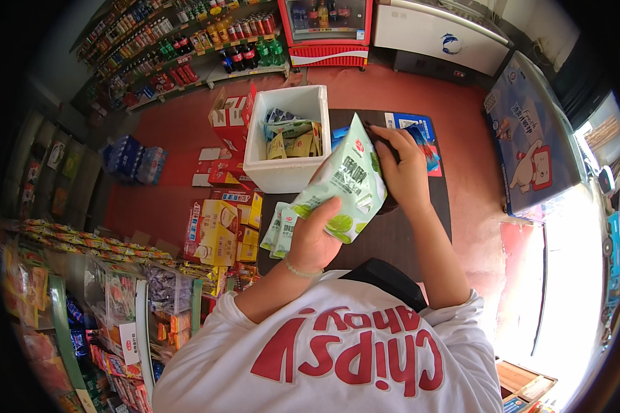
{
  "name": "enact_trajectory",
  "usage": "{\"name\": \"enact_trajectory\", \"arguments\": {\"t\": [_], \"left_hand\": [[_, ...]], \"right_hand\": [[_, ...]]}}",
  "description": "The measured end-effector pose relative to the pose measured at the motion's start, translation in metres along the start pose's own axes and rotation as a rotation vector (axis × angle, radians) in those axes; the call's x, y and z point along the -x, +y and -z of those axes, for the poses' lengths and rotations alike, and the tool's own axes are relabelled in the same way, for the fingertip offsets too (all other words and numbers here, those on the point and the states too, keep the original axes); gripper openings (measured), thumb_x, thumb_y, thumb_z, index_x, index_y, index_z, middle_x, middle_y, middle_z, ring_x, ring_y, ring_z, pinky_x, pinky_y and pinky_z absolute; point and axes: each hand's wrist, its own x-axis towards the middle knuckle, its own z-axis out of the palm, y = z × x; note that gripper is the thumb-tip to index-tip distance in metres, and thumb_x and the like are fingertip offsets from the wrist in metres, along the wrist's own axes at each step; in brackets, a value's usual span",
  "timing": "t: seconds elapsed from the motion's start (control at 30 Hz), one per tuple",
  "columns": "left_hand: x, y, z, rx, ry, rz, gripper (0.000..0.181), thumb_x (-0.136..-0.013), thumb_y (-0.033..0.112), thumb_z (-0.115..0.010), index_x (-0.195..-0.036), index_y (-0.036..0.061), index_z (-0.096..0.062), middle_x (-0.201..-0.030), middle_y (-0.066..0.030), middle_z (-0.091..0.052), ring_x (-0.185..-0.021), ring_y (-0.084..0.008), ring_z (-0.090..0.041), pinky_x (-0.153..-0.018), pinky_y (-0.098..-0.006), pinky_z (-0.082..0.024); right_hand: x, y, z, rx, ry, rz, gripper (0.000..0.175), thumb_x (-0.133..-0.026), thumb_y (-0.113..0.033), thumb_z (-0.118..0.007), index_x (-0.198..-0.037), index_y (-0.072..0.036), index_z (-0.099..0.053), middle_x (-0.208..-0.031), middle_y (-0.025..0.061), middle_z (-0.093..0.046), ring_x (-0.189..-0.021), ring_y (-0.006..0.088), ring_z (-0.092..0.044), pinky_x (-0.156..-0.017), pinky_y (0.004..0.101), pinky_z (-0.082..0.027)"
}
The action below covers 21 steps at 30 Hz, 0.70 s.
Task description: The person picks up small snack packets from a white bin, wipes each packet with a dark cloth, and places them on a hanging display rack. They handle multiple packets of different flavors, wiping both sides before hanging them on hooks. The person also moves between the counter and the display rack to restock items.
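A pale green plastic pouch (pixel 352 180) printed with lime slices and writing is held up in front of my chest. My left hand (pixel 315 235) grips its lower left part, thumb over the front. At its right edge is my right hand (pixel 404 173), thumb and fingers closed about the side; the fingertips are partly hidden. Below the pouch stands a dark table (pixel 418 232). Slim pale green packets (pixel 281 232) lie on it, left of my left wrist. A white foam box (pixel 276 175) beyond holds yellow pouches (pixel 297 146) and other packs.
Blue packets (pixel 418 138) and a card with a printed code (pixel 405 121) lie right of my hands. Cartons (pixel 212 232) are stacked at the table's left. Snack racks (pixel 119 310) flank me at left. Drink shelves (pixel 212 46), a red fridge (pixel 328 54) and freezers (pixel 434 38) stand beyond.
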Motion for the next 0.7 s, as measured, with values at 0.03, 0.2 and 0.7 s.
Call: {"name": "enact_trajectory", "arguments": {"t": [0.03, 0.2, 0.7], "left_hand": [[0.001, 0.003, 0.001, -0.015, -0.025, -0.009, 0.055, -0.094, 0.014, -0.053, -0.145, 0.0014, -0.035, -0.142, -0.0133, -0.047, -0.133, -0.0279, -0.044, -0.111, -0.0463, -0.034], [0.001, 0.009, 0.012, -0.046, 0.076, -0.017, 0.054, -0.097, 0.022, -0.052, -0.144, 0.0019, -0.037, -0.143, -0.0118, -0.047, -0.134, -0.0278, -0.043, -0.112, -0.0451, -0.032], [0.068, -0.069, 0.159, -0.179, 0.925, 0.418, 0.029, -0.088, 0.024, -0.068, -0.116, 0.0181, -0.059, -0.108, 0.0034, -0.061, -0.099, -0.0129, -0.054, -0.081, -0.032, -0.041]], "right_hand": [[0.002, 0.012, 0.004, -0.079, -0.058, -0.183, 0.023, -0.089, -0.004, -0.06, -0.11, -0.003, -0.068, -0.101, 0.0116, -0.067, -0.091, 0.0256, -0.065, -0.082, 0.0307, -0.049], [0.02, 0.045, 0.028, -0.654, -0.012, -0.554, 0.025, -0.096, -0.009, -0.057, -0.119, -0.002, -0.064, -0.111, 0.0035, -0.066, -0.101, 0.0113, -0.061, -0.089, 0.0249, -0.048], [0.098, 0.085, 0.027, -0.562, -0.624, -0.785, 0.028, -0.095, -0.008, -0.056, -0.121, -0.002, -0.063, -0.106, 0.0037, -0.067, -0.097, 0.0125, -0.063, -0.084, 0.0271, -0.05]]}}
